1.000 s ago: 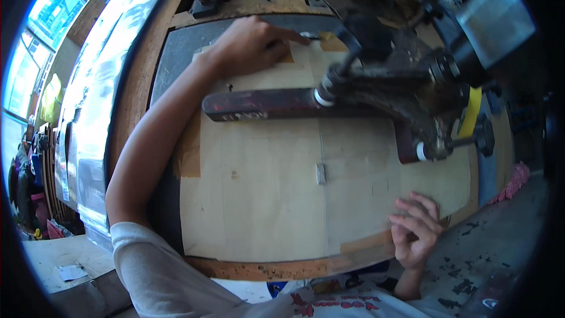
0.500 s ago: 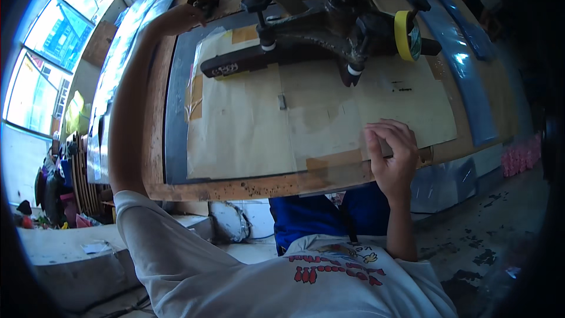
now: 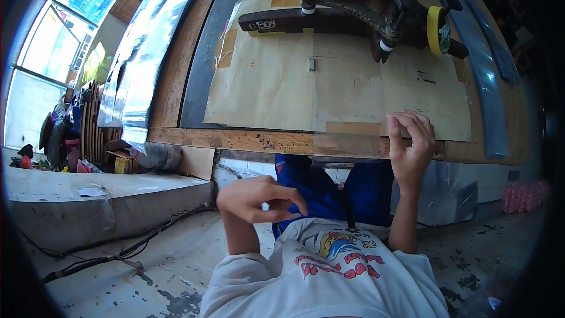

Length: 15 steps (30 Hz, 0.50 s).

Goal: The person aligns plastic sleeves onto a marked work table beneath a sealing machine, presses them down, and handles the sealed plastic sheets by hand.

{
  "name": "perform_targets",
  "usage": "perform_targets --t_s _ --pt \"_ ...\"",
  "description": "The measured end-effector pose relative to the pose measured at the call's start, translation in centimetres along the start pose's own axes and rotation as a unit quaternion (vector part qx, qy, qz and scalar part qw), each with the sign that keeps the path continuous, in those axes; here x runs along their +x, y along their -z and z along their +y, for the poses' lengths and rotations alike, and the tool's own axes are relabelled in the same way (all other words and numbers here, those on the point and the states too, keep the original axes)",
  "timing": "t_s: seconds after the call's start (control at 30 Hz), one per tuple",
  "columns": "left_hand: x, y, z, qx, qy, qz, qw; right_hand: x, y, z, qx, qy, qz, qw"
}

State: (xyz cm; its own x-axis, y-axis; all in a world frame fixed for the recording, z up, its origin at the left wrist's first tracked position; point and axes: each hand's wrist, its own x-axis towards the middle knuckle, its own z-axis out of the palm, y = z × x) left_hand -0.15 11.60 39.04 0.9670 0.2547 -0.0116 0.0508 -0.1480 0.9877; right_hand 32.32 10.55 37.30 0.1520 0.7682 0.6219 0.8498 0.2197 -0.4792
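Observation:
My right hand (image 3: 412, 141) is at the near edge of the table, with thumb and fingertips pinched on the right side of a clear plastic sheet (image 3: 348, 146). This thin sheet lies over the cream paper board (image 3: 265, 88) and hangs slightly past the wooden edge. In front of my lap is my left hand (image 3: 262, 199), its fingers loosely bent with a gap between thumb and forefinger. Nothing shows in it. Above the board stands a black metal fixture (image 3: 353, 0) with a long dark bar (image 3: 276, 22). A small grey piece (image 3: 311, 64) lies on the board.
A yellow tape roll (image 3: 434, 30) hangs on the fixture's right side. Plastic sheets (image 3: 141, 65) are stacked at the table's left, and bluish plastic strips (image 3: 479, 82) lie at its right. Black cables (image 3: 126, 253) run along the floor. A pink bundle (image 3: 525, 196) is at far right.
My left hand has come back from the table's far left corner to my lap. My right hand stays at the near edge. The view has tilted down.

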Motion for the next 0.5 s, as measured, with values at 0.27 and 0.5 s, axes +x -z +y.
perform_targets --t_s 0.27,0.5 --pt "9.6 -16.4 -23.7 0.019 0.17 0.298 0.939 0.7 0.5 -0.6 -0.027 0.016 -0.031 0.999" --pt "12.0 -12.0 -28.3 -0.205 0.308 0.213 0.905 0.4 1.1 -0.7 -0.015 0.023 -0.048 0.998"
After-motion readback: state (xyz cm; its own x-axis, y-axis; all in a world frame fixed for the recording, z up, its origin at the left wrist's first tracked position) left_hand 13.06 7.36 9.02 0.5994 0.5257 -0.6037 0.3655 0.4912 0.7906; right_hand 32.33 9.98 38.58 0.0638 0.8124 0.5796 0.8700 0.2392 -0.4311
